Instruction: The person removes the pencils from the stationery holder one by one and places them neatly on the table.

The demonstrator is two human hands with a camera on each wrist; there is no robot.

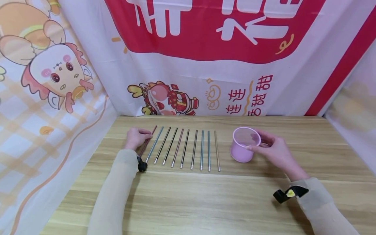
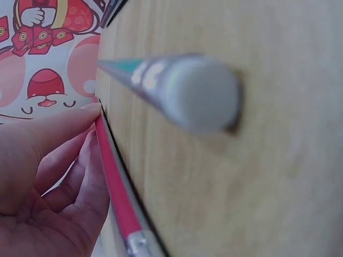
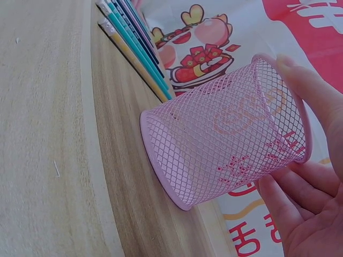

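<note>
My left hand pinches a red pencil between thumb and fingers at the left end of a row of pencils; the pencil lies along the tabletop. Just right of it is a blue pencil, whose eraser end looms blurred in the left wrist view. With thumb and fingers, my right hand grips the rim of a pink mesh pen cup. In the right wrist view the cup looks see-through, with no pencils inside. Its base appears to be on the table.
Several black, red and blue pencils lie side by side, erasers toward me, ending in a natural-coloured pencil left of the cup. A printed cloth hangs behind the wooden table, with another cloth at left.
</note>
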